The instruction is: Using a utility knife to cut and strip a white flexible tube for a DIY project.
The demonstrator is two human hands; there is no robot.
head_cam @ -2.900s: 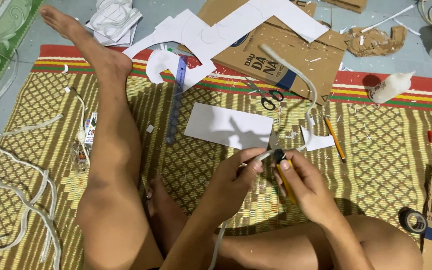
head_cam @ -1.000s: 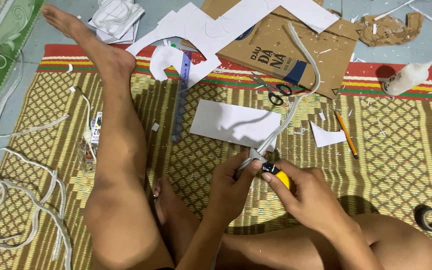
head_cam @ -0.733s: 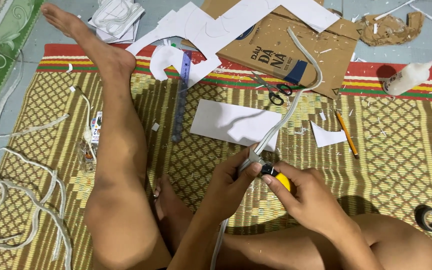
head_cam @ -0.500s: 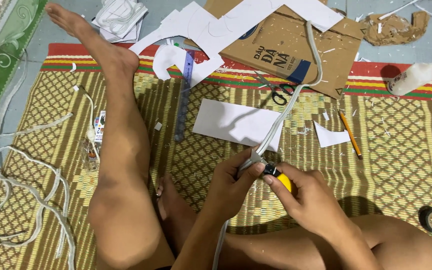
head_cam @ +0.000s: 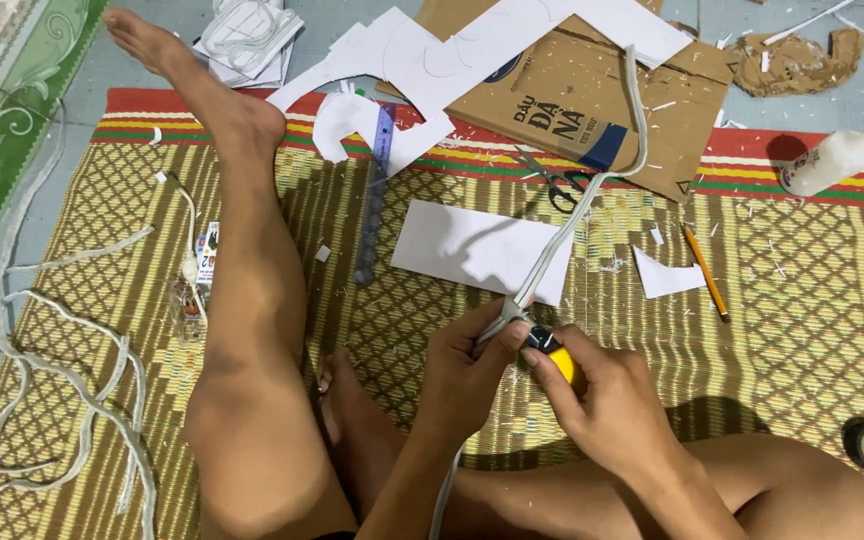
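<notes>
White cord runs up-right from left hand's grip; right hand clasps yellow cutter.

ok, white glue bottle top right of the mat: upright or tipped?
Tipped. The white glue bottle lies on its side across the red border of the woven mat, nozzle pointing up-right, shadow flat beside it.
</notes>
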